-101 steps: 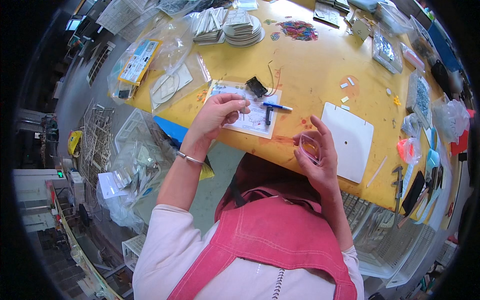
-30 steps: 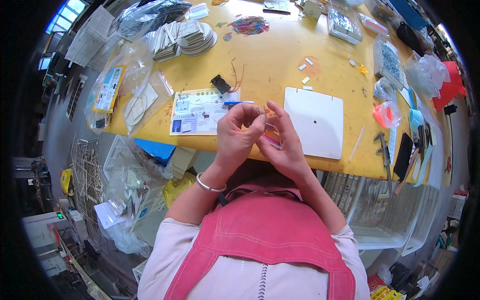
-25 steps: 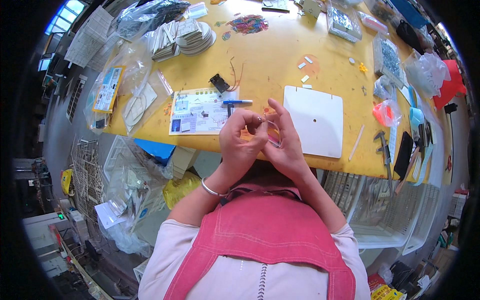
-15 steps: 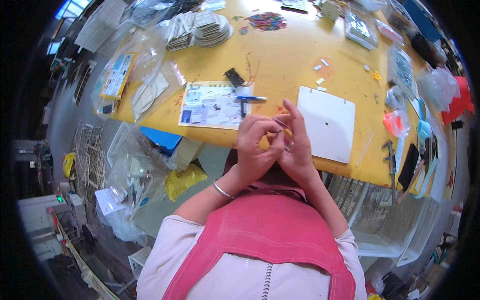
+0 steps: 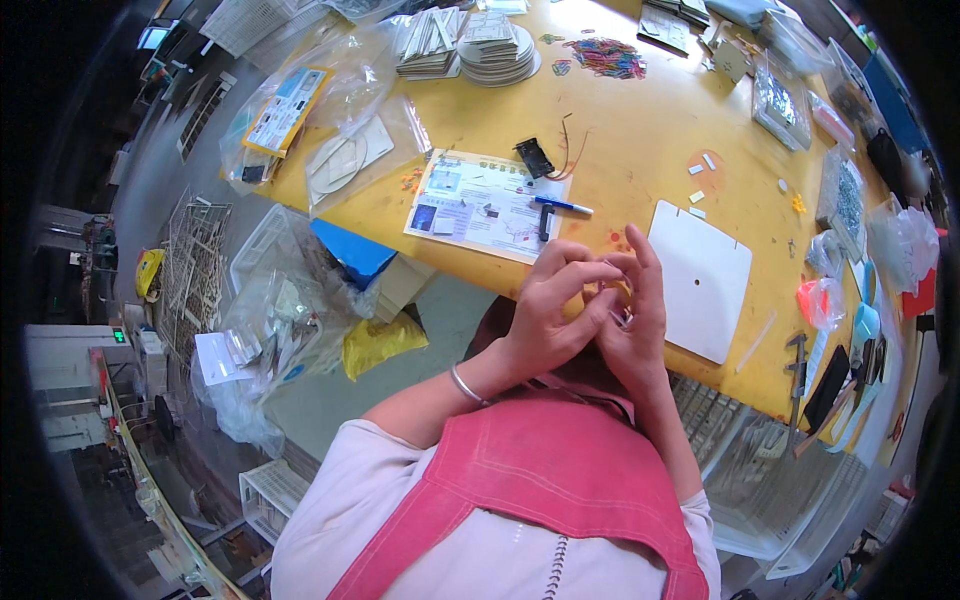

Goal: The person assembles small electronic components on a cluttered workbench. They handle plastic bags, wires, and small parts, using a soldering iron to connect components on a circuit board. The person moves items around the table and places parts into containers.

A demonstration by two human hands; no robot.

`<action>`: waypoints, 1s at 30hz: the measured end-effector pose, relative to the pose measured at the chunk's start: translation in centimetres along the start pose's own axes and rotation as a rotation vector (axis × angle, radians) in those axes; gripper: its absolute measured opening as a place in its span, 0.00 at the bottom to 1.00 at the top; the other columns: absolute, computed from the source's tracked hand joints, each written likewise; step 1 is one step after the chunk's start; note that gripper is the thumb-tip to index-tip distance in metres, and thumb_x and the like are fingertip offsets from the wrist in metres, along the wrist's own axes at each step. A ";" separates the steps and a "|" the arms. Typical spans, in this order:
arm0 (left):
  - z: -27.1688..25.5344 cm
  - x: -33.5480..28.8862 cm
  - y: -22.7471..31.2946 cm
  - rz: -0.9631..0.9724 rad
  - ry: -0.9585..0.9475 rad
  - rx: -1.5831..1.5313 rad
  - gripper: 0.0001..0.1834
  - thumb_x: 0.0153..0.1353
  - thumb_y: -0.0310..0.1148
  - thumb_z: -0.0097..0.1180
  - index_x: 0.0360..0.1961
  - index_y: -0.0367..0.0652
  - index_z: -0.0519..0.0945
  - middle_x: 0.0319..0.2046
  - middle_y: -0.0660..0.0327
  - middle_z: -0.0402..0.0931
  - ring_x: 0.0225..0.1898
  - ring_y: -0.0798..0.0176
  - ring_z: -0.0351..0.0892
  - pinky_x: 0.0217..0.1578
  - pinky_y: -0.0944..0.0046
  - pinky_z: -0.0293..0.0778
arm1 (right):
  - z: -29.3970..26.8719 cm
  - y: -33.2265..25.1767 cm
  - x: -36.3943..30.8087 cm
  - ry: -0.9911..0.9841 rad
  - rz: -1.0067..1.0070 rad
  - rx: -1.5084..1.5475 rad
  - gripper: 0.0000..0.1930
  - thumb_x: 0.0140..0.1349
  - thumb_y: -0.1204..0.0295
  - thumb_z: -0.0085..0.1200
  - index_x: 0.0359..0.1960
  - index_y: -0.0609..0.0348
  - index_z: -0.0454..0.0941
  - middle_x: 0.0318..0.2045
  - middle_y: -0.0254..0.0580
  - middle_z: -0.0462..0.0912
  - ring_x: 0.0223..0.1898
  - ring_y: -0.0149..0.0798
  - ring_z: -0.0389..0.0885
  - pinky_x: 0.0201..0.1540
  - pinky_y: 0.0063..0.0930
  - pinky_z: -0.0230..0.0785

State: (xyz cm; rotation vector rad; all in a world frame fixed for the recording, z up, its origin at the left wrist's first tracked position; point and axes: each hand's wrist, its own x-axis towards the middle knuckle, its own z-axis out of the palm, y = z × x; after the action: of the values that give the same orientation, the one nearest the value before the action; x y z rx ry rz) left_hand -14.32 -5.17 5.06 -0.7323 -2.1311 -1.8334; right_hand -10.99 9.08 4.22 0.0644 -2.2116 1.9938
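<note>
Close together over the table's front edge, both my hands work at a small object that is mostly hidden; a thin, clear-looking edge shows between the fingers. My left hand [image 5: 556, 310] is closed in a pinch, thumb against fingertips. My right hand [image 5: 640, 315] is curled around the same spot, its index finger pointing up. Right beside it lies a white square board [image 5: 700, 275] with a small hole. To the left of the hands are a printed instruction sheet [image 5: 465, 215], a blue pen [image 5: 565, 206], a small black bar-shaped part [image 5: 545, 224] and a black box with wires [image 5: 534, 158].
Stacked pale discs [image 5: 500, 58] and a pile of colourful paper clips [image 5: 610, 58] lie far back on the yellow table [image 5: 620, 140]. Clear bags [image 5: 375, 150] rest at left. A caliper [image 5: 797, 365] and blue tape [image 5: 866, 318] lie right. Bins stand below.
The whole view has turned, so the table and hands sit farther right and a little lower. My hands stay together, with the fingers slightly shifted around the small object.
</note>
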 end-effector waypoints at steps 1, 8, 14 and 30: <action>-0.4 0.0 -0.1 0.005 0.022 0.005 0.10 0.64 0.23 0.66 0.47 0.38 0.85 0.42 0.56 0.76 0.42 0.60 0.76 0.43 0.64 0.75 | 0.0 -0.1 0.1 0.012 0.009 0.001 0.43 0.64 0.89 0.56 0.80 0.55 0.53 0.53 0.42 0.75 0.55 0.36 0.78 0.58 0.29 0.76; -9.0 2.3 -4.7 -0.397 0.229 0.145 0.08 0.72 0.24 0.61 0.50 0.37 0.82 0.38 0.66 0.82 0.40 0.73 0.80 0.45 0.69 0.77 | -0.3 -0.5 0.4 0.059 0.052 0.090 0.41 0.65 0.87 0.58 0.79 0.58 0.55 0.51 0.41 0.78 0.55 0.35 0.80 0.61 0.31 0.76; -10.9 2.5 -6.4 -0.240 0.178 0.170 0.07 0.72 0.26 0.62 0.48 0.36 0.84 0.39 0.67 0.83 0.39 0.75 0.78 0.44 0.71 0.75 | -0.7 -0.5 0.8 0.064 -0.034 0.125 0.40 0.65 0.87 0.58 0.78 0.60 0.55 0.48 0.41 0.80 0.54 0.34 0.80 0.67 0.36 0.71; -13.2 5.9 -8.9 -0.383 -0.164 0.918 0.09 0.62 0.36 0.66 0.37 0.41 0.86 0.37 0.53 0.86 0.40 0.49 0.87 0.44 0.51 0.79 | -0.9 -0.3 1.0 0.038 -0.021 0.037 0.39 0.68 0.86 0.57 0.79 0.59 0.55 0.50 0.39 0.79 0.55 0.31 0.79 0.61 0.29 0.75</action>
State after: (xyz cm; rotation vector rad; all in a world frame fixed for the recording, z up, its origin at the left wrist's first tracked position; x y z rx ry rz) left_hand -25.77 -17.47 2.81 -0.2539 -2.9664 -0.7045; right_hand -11.86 9.97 4.76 0.0530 -2.1424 2.0077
